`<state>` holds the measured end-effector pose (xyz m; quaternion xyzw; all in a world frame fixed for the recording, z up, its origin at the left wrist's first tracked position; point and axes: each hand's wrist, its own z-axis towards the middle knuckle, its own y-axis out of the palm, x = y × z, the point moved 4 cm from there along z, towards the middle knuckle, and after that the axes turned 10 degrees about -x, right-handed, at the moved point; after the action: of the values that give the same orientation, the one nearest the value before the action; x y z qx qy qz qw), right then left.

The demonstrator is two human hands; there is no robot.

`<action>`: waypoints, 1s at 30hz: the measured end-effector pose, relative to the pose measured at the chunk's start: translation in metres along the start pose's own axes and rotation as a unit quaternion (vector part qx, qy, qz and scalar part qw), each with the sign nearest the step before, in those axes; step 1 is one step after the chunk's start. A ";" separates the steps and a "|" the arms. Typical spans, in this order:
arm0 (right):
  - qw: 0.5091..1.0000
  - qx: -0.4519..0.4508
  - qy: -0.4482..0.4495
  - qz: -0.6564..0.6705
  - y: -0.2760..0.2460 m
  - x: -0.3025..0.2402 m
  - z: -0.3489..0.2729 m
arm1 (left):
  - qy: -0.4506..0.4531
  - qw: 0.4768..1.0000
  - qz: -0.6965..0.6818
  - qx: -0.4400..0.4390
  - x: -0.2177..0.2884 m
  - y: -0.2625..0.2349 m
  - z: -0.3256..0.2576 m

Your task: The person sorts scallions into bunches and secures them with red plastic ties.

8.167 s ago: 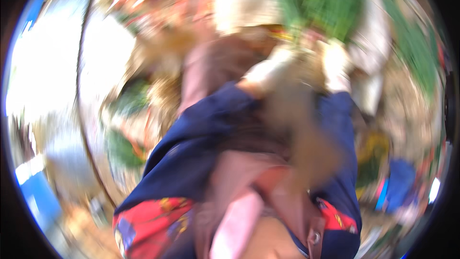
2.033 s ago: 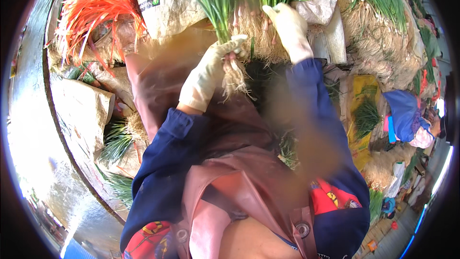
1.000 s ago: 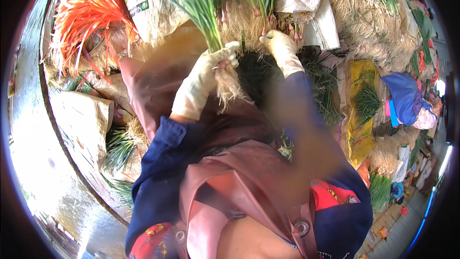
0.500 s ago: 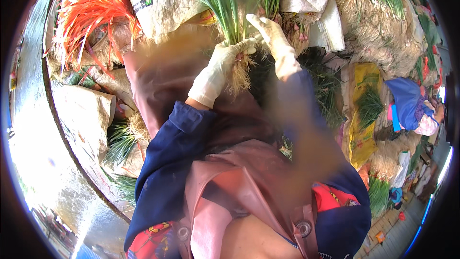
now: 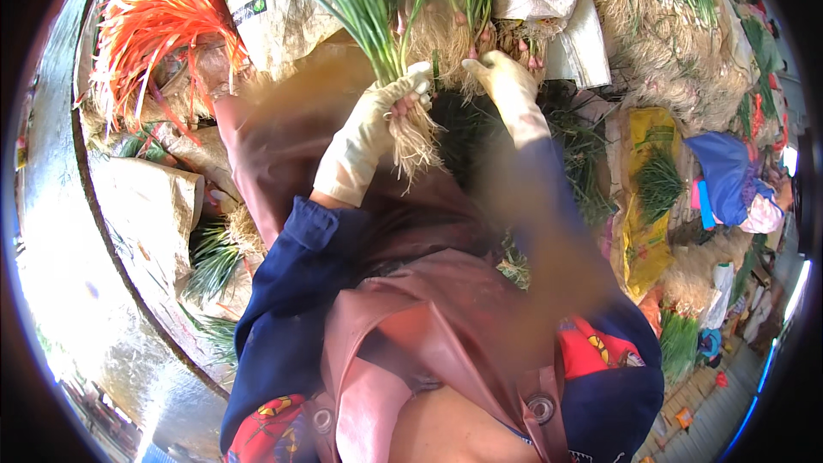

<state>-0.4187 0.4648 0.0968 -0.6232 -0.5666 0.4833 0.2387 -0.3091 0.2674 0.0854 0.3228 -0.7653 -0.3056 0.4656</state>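
Observation:
My left hand (image 5: 360,141), in a pale glove, is closed around a bunch of spring onions (image 5: 377,39) just above the roots. The green leaves point away from me, and the whitish-pink bulbs and stringy roots hang below my fingers. My right hand (image 5: 507,90), gloved too, is at the root ends of more spring onions (image 5: 476,0) lying farther off. Its fingers are curled together there; whatever is between them is too small to make out.
Orange plastic strips (image 5: 167,21) lie in a heap at the far left, beside a printed white sack (image 5: 274,9). More rooted onions (image 5: 660,34) are piled at the far right. A yellow sack (image 5: 649,206) lies to the right, with another person (image 5: 737,180) beyond. A brown apron (image 5: 411,291) covers my lap.
My hands have moved apart. The left has drawn slightly left and nearer with its bunch; the right has left that bunch and shifted right to the onions behind, its fingers now curled.

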 end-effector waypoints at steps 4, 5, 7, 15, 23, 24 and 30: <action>0.998 -0.025 -0.040 -0.029 -0.010 -0.042 -0.029 | -0.015 0.989 0.097 0.107 -0.002 0.011 0.005; 0.994 -0.053 -0.090 -0.012 -0.007 -0.048 -0.041 | 0.007 0.995 0.052 0.083 -0.003 0.017 0.006; 0.977 -0.133 -0.168 -0.005 -0.001 -0.054 -0.054 | -0.044 0.997 0.046 0.037 -0.007 0.021 0.004; 0.777 -0.210 -0.111 0.582 0.025 -0.063 0.014 | -0.031 0.985 0.155 0.062 -0.008 0.011 0.005; 0.936 -0.059 -0.100 0.331 0.021 -0.057 0.007 | -0.130 0.991 0.033 -0.020 -0.019 0.010 -0.011; 0.953 -0.051 -0.101 0.280 0.020 -0.054 0.006 | -0.133 0.990 0.000 -0.037 -0.018 0.012 -0.015; 0.996 -0.035 0.077 0.004 0.011 0.020 -0.005 | -0.111 0.978 -0.020 -0.174 0.026 0.036 -0.066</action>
<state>-0.4110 0.4818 0.0827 -0.6690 -0.5602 0.4149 0.2578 -0.2661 0.2579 0.1514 0.2161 -0.7410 -0.4770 0.4204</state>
